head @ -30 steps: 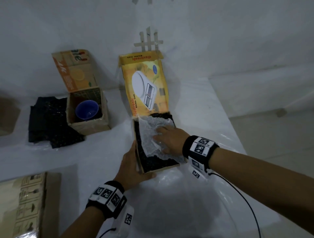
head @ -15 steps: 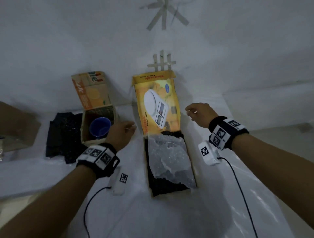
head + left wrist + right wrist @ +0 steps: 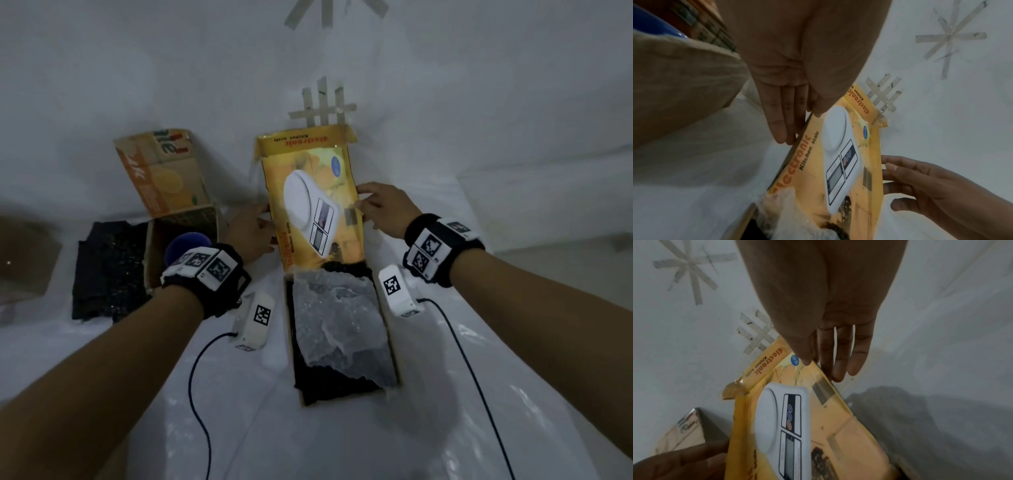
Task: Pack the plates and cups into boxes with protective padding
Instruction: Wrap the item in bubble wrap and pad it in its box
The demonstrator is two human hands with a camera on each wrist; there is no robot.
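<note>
We have the box's yellow lid (image 3: 310, 202) standing open between our hands — left hand (image 3: 248, 233) at its left edge, right hand (image 3: 383, 210) at its right, fingers straight and touching, not gripping — with the padded box (image 3: 392, 339) lying lengthwise toward us.

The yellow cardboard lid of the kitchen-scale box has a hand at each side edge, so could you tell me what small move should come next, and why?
Probably fold the yellow cardboard lid down over the box. The left hand and right hand flank its side edges with straight fingers, and the clear bubble-wrap sheet already lies over the black padding inside, so closing seems next.
</note>
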